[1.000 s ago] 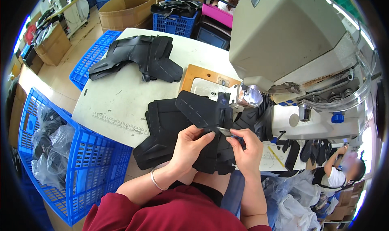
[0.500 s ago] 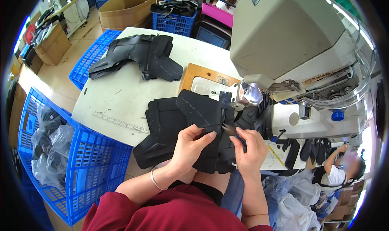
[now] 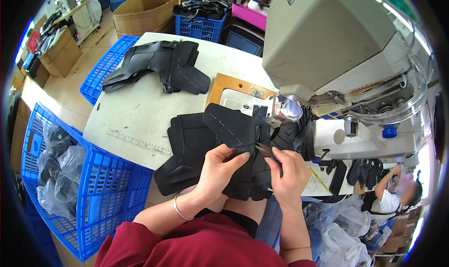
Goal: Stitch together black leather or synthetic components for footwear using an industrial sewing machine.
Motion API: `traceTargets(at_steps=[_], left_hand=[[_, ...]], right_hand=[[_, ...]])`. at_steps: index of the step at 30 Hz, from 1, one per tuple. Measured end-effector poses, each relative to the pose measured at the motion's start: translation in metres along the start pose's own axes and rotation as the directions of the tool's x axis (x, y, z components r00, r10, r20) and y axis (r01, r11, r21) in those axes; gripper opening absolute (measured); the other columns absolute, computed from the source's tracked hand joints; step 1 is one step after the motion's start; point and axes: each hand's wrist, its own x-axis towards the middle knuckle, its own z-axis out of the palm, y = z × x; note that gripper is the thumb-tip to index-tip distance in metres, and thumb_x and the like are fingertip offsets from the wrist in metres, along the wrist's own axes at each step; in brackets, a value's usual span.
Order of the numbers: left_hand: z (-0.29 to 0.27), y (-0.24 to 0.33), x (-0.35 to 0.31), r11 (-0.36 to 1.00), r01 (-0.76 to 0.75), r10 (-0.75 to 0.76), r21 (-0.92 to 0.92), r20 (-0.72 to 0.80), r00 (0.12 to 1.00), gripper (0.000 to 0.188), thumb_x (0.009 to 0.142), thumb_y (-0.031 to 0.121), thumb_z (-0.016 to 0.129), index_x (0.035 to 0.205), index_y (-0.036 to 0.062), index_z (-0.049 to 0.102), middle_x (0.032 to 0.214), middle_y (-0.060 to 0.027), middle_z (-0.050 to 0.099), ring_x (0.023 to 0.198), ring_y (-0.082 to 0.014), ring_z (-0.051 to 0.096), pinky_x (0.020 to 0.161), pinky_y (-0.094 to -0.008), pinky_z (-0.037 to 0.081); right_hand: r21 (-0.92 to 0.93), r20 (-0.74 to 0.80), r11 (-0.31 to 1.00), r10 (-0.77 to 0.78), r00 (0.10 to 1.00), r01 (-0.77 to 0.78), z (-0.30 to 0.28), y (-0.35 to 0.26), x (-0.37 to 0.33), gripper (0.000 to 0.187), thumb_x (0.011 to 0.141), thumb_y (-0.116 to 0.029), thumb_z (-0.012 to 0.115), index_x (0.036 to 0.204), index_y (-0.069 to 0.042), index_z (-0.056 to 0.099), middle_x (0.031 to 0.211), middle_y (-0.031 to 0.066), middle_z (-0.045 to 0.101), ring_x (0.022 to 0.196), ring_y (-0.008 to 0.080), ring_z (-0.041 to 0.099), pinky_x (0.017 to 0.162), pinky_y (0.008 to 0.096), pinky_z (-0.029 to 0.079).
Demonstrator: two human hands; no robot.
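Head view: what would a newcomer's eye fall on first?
The large beige-grey metal sewing machine fills the upper right. At centre, the left hand touches a flat, angular black panel and the right hand holds a small pointed metal tool. At lower left stands a blue plastic crate containing clear plastic bags.

White tabletop (image 3: 140, 119), surface scuffed and dark-marked: a pile of folded black pieces (image 3: 156, 63) lies toward the far left edge, a ruler strip (image 3: 139, 142) flat near the near-left edge. Black panels (image 3: 191, 138) rest partly on the tabletop and overhang its near edge. Sewing machine (image 3: 327, 37) stands at right; beyond it, a yellow strip (image 3: 320, 180) and further dark pieces (image 3: 337, 178).
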Motion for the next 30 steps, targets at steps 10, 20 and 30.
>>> traceTargets(at_steps=[10, 20, 30], left_hand=[[-0.006, -0.003, 0.005, 0.991, 0.123, -0.125, -0.045, -0.055, 0.991, 0.011, 0.09, 0.007, 0.067, 0.097, -0.0017, 0.069, 0.088, -0.0054, 0.071, 0.075, -0.0068, 0.064, 0.068, -0.0216, 0.053], [-0.006, -0.002, 0.001, 0.991, 0.124, -0.126, -0.044, -0.046, 0.991, 0.01, 0.09, 0.003, 0.064, 0.097, -0.0021, 0.069, 0.091, -0.0067, 0.072, 0.079, -0.0098, 0.067, 0.071, -0.0233, 0.055], [-0.004, 0.0, -0.003, 0.995, 0.094, -0.094, -0.037, -0.01, 0.995, 0.014, 0.091, 0.003, 0.062, 0.102, -0.0023, 0.069, 0.096, -0.0079, 0.071, 0.083, -0.0105, 0.067, 0.076, -0.0242, 0.055]], right_hand=[[0.611, 0.174, 0.736, 0.234, 0.957, -0.291, 0.005, 0.008, -0.008, 0.03, 0.071, -0.002, 0.08, 0.097, -0.005, 0.066, 0.083, 0.0055, 0.064, 0.066, 0.0151, 0.06, 0.056, 0.0261, 0.045], [0.24, 0.054, 0.96, 0.133, 0.99, -0.142, 0.003, 0.008, -0.01, 0.029, 0.071, -0.004, 0.08, 0.096, -0.004, 0.065, 0.082, 0.0091, 0.066, 0.067, 0.0223, 0.064, 0.057, 0.0308, 0.05], [0.308, 0.085, 0.941, 0.119, 0.989, -0.14, 0.003, 0.01, -0.005, 0.025, 0.071, -0.003, 0.08, 0.092, -0.003, 0.066, 0.08, 0.0097, 0.066, 0.068, 0.0232, 0.064, 0.059, 0.0306, 0.05]])
